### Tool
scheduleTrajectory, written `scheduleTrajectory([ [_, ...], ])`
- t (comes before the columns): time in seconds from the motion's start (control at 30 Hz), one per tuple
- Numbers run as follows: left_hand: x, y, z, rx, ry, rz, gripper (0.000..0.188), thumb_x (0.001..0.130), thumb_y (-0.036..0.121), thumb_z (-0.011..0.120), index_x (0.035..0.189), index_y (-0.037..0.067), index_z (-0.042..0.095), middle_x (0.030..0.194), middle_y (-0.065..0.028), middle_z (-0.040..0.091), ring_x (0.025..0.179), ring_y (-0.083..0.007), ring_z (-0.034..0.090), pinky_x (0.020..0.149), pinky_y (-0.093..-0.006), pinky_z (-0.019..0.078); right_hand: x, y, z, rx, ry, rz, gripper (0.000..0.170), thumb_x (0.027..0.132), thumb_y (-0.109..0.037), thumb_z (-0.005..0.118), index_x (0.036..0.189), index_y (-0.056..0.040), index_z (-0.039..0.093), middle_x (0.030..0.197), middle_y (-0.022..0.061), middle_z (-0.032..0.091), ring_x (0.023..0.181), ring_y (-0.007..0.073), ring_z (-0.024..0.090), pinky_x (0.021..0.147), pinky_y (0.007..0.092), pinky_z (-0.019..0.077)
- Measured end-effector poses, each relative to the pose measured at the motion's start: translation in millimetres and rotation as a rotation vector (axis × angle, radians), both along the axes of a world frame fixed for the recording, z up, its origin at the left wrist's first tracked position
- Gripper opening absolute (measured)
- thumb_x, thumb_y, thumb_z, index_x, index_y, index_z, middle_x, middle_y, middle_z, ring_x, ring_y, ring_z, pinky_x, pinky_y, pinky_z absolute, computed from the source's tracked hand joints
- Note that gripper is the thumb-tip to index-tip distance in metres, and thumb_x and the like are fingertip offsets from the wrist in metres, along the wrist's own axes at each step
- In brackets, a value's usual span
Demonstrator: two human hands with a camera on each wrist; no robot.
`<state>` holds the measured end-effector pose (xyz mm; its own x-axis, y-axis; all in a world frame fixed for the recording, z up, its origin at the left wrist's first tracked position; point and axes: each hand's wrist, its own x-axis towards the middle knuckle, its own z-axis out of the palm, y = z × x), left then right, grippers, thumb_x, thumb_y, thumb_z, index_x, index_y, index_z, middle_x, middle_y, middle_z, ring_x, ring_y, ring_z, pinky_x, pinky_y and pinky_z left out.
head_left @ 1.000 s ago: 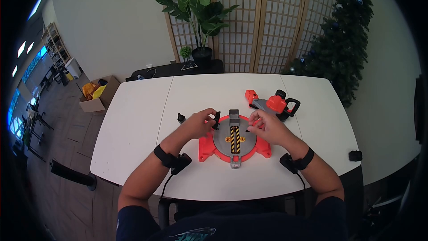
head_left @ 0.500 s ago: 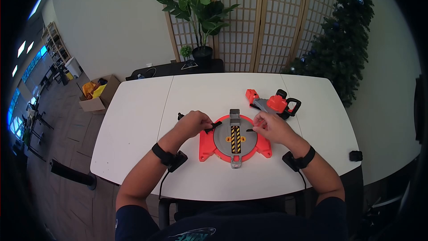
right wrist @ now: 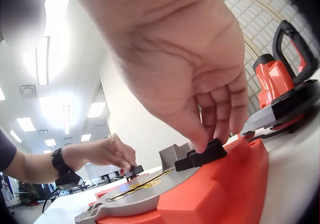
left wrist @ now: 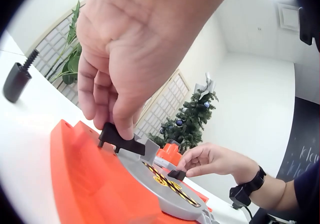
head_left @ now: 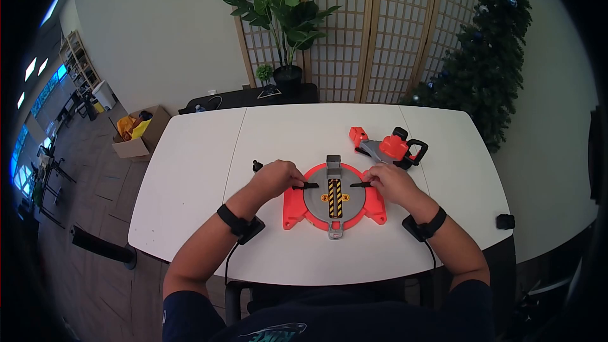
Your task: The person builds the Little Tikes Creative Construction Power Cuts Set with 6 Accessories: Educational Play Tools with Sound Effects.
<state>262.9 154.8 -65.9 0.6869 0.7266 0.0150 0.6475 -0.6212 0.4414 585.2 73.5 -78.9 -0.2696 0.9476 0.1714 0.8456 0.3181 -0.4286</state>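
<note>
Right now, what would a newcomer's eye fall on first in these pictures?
Probably the red base on the white table, its gray disc crossed by a striped strip. At its two sides, the left hand pinches a black piece and the right hand a second black piece. Behind, to the right, lies a red and gray tool.
</note>
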Motion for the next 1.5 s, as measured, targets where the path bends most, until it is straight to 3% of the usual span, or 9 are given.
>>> scheduleTrajectory([
  [0.23, -1, -1, 3, -0.063, -0.015, 0.000, 0.016, 0.086, 0.013, 0.075, 0.100, 0.009, 0.079, 0.089, -0.0110, 0.072, 0.082, -0.0263, 0.069, 0.075, -0.0354, 0.0563, 0, 2, 0, 0.009, -0.017, -0.001, 0.011, 0.084, -0.001, 0.068, 0.094, -0.0028, 0.073, 0.095, 0.0106, 0.072, 0.093, 0.0274, 0.069, 0.081, 0.0366, 0.0549],
  [0.3, 0, -3, 6, -0.088, -0.005, 0.022, 0.015, 0.085, 0.015, 0.076, 0.098, 0.008, 0.079, 0.089, -0.0117, 0.072, 0.082, -0.0270, 0.069, 0.076, -0.0357, 0.0560, 1, 4, -2, -0.014, -0.021, 0.015, 0.013, 0.086, -0.006, 0.068, 0.096, -0.0056, 0.075, 0.096, 0.0114, 0.071, 0.092, 0.0284, 0.068, 0.082, 0.0390, 0.0544],
  [0.7, 0, 2, -5, -0.050, 0.003, -0.002, 0.015, 0.081, 0.014, 0.079, 0.095, 0.008, 0.079, 0.092, -0.0106, 0.073, 0.086, -0.0273, 0.070, 0.078, -0.0374, 0.0558, 2, 4, -2, -0.011, 0.103, 0.030, 0.013, 0.081, -0.003, 0.073, 0.094, -0.0040, 0.076, 0.091, 0.0116, 0.073, 0.085, 0.0271, 0.071, 0.077, 0.0358, 0.0556],
  [1.5, -2, -2, -2, -0.085, -0.009, 0.006, 0.016, 0.083, 0.020, 0.079, 0.094, 0.008, 0.078, 0.090, -0.0097, 0.073, 0.083, -0.0254, 0.070, 0.075, -0.0357, 0.0556, 2, 3, -1, 0.006, 0.083, 0.043, 0.013, 0.081, -0.004, 0.074, 0.093, -0.0067, 0.077, 0.090, 0.0096, 0.074, 0.084, 0.0266, 0.071, 0.074, 0.0359, 0.0556],
])
